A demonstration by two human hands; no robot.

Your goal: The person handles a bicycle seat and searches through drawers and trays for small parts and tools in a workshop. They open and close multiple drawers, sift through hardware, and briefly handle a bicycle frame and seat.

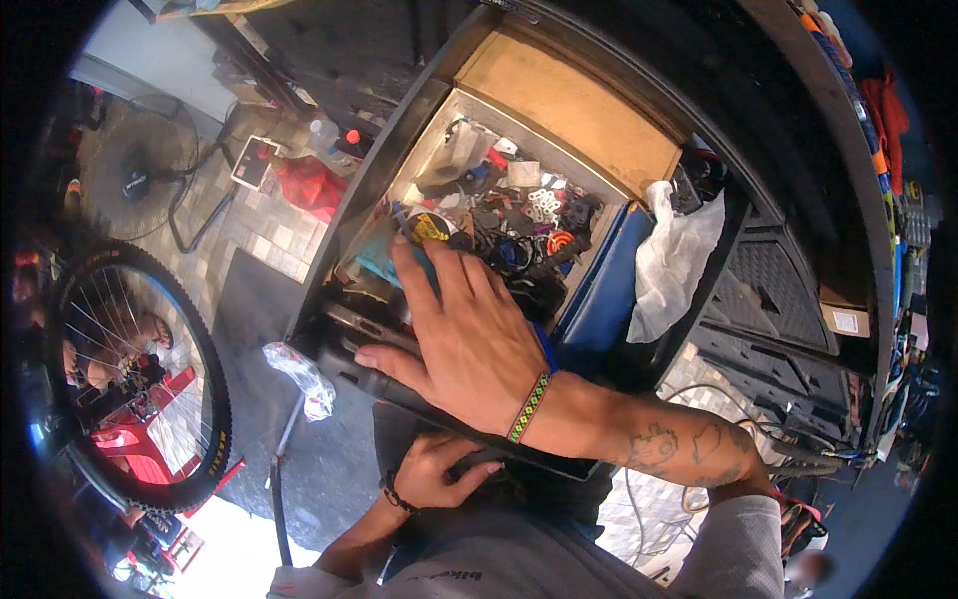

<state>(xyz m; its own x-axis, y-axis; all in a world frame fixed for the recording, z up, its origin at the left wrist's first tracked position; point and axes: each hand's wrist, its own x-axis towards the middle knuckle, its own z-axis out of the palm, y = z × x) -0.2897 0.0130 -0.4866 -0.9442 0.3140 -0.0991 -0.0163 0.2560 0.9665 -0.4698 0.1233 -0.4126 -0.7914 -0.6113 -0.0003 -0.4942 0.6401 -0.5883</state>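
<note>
An open black drawer [354, 170] holds a pale tray [449, 100] full of small parts, a teal cloth [374, 262], a yellow-and-black round item [427, 226] and a blue padded piece [594, 290]. My right hand [469, 349] lies palm down over the drawer's near-left part, fingers slightly bent and apart at the teal cloth and round item, thumb near the dark front edge; what lies under the palm is hidden. Below the drawer's front, my left hand [439, 469] has its fingers curled, their tips hidden, so what they hold cannot be made out.
A bicycle wheel [205, 349] stands at left, a person's legs [90, 359] behind it, near a red chair [140, 449], fan [135, 150] and red bag [304, 185]. A white crumpled sheet [669, 250] hangs at the drawer's right, beside a black cabinet [768, 290].
</note>
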